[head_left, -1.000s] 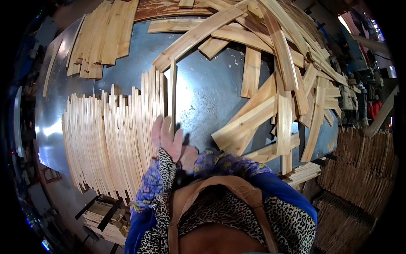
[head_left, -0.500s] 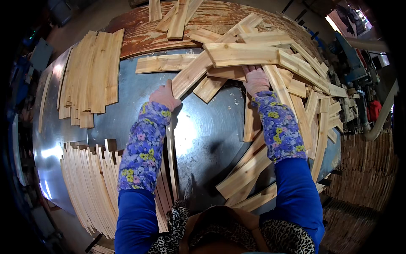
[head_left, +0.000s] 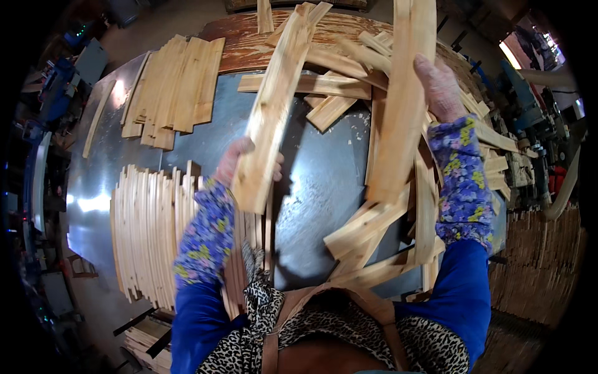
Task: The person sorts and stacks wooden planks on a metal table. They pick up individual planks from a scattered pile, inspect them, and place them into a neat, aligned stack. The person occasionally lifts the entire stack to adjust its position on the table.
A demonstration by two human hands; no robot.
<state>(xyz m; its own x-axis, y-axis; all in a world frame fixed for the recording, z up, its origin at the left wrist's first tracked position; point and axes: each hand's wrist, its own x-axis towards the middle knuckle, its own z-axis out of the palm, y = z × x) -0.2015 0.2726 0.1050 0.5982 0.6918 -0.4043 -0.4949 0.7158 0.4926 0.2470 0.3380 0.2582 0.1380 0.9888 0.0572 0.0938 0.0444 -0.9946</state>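
Note:
My left hand (head_left: 240,163) grips the near end of a long pale wooden slat (head_left: 274,106) that slants up and away over the grey metal table (head_left: 317,187). My right hand (head_left: 439,87) holds a second, wider wooden slat (head_left: 398,100), raised almost upright above the loose heap of slats (head_left: 380,243) on the right. Both forearms wear flowered sleeve covers over blue sleeves.
A row of thin slats standing on edge (head_left: 149,230) lies at the near left. A flat stack of boards (head_left: 174,90) sits at the far left. More slats pile at the far edge (head_left: 336,56). Stacked wood (head_left: 542,262) and machinery (head_left: 529,106) stand on the right.
Both hands reached forward to the far heap, then each lifted a slat and drew it back toward me. The view has tilted with my head.

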